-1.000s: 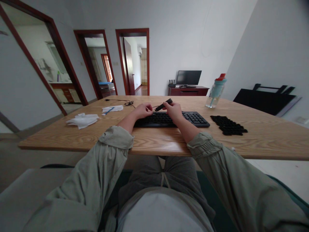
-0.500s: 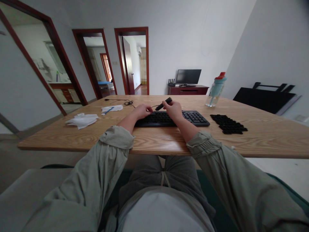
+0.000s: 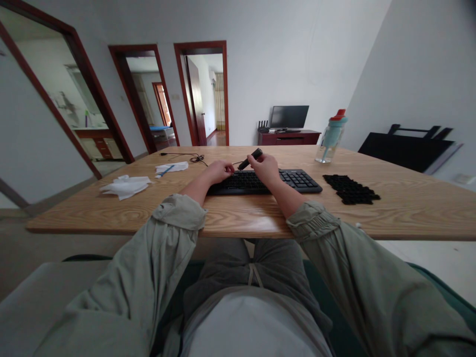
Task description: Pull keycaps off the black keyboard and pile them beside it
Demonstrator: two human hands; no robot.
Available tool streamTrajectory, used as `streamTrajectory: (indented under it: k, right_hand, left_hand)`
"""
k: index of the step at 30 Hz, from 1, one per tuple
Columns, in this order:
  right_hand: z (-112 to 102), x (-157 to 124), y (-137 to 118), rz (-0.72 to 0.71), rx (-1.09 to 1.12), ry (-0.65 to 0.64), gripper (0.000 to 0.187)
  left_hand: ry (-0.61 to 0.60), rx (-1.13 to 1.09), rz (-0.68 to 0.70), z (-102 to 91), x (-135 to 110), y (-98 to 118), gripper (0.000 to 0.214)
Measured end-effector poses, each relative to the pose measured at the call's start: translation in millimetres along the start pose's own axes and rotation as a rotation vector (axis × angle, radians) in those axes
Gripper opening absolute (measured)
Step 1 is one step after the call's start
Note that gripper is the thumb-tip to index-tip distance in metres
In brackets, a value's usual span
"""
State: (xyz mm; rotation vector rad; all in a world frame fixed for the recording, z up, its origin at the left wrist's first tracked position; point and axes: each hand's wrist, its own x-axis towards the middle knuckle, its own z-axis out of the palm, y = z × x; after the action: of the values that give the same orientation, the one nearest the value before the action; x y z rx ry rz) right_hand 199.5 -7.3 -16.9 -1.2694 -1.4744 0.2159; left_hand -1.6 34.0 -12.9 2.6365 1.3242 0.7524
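Note:
A black keyboard (image 3: 293,180) lies on the wooden table (image 3: 238,218) in front of me. My right hand (image 3: 267,169) is closed round a short black stick-shaped tool (image 3: 249,159), held tilted above the keyboard's upper middle. My left hand (image 3: 218,171) rests on the keyboard's left part with its fingers curled together near the tool's lower tip; what they pinch, if anything, is too small to see. A pile of loose black keycaps (image 3: 350,189) lies to the right of the keyboard.
A teal water bottle (image 3: 330,137) with a red lid stands at the back right. White crumpled tissues (image 3: 124,186), a paper with a blue pen (image 3: 171,168) and a black cable (image 3: 193,157) lie on the left side. A folded black table (image 3: 407,149) leans by the right wall.
Both hands stay at the keyboard with the tool; only small shifts show. The head camera has drifted slightly.

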Motion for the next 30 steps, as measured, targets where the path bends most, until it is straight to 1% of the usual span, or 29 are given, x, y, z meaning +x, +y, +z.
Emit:
streamTrajectory:
  k: [8, 15, 18, 22, 26, 30]
  right_hand:
    - [-2.2, -1.3, -2.6, -0.031, -0.059, 0.028, 0.041]
    - [-3.9, -2.8, -6.0, -0.08, -0.09, 0.016, 0.039]
    - [-3.1, -2.4, -6.0, -0.073, -0.073, 0.025, 0.038]
    - [-1.8, -2.3, -6.5, -0.066, -0.066, 0.025, 0.034]
    - [-0.6, -3.0, -7.1, -0.058, -0.056, -0.016, 0.028]
    - [-1.7, -2.5, -6.2, -0.071, 0.033, -0.106, 0.026]
  left_hand:
    - [0.018, 0.003, -0.007, 0.0, -1.2, 4.7, 0.018]
    - [-0.037, 0.046, -0.021, 2.4, -0.6, 7.6, 0.02]
    - [-0.029, 0.054, -0.02, 2.8, -1.6, 8.9, 0.022]
    - [-0.059, 0.031, -0.028, 3.5, -1.9, 8.5, 0.025]
    - [-0.055, 0.033, -0.038, 3.3, -0.7, 7.7, 0.021]
    - [-0.053, 0.04, -0.032, 3.2, 0.2, 7.3, 0.019]
